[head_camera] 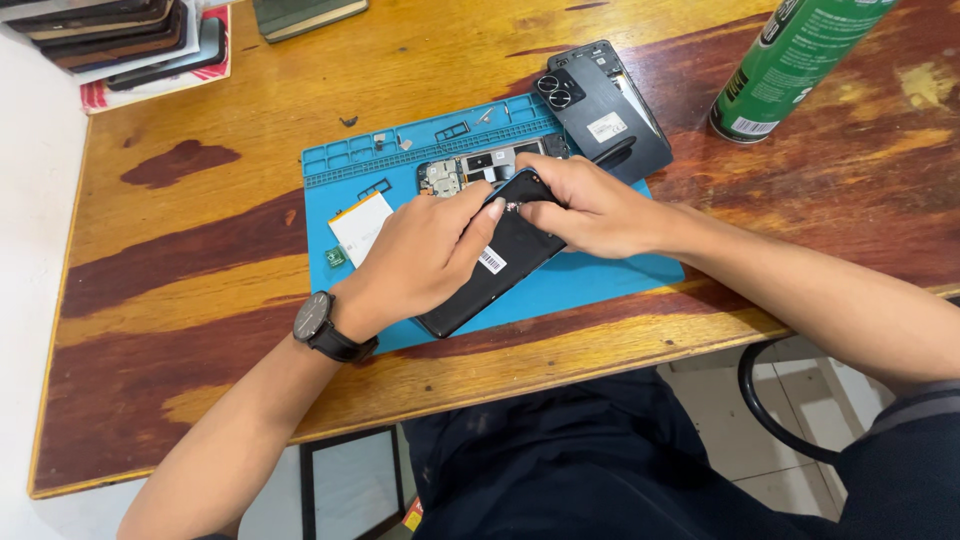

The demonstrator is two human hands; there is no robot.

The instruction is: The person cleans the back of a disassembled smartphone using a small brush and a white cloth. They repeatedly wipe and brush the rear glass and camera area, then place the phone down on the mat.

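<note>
Working on an opened black phone (pixel 492 268) lying on the blue mat (pixel 600 275), the left hand (pixel 420 255) steadies it while the right hand (pixel 590 208) pinches at its upper edge. Prying looks underway; any further move calls for light, even pressure.

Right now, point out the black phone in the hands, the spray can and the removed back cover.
black phone (pixel 497 268), head view: its dark panel beside the sticker.
spray can (pixel 790 62), head view: middle of the green body.
back cover (pixel 610 115), head view: its flat dark inside.
</note>
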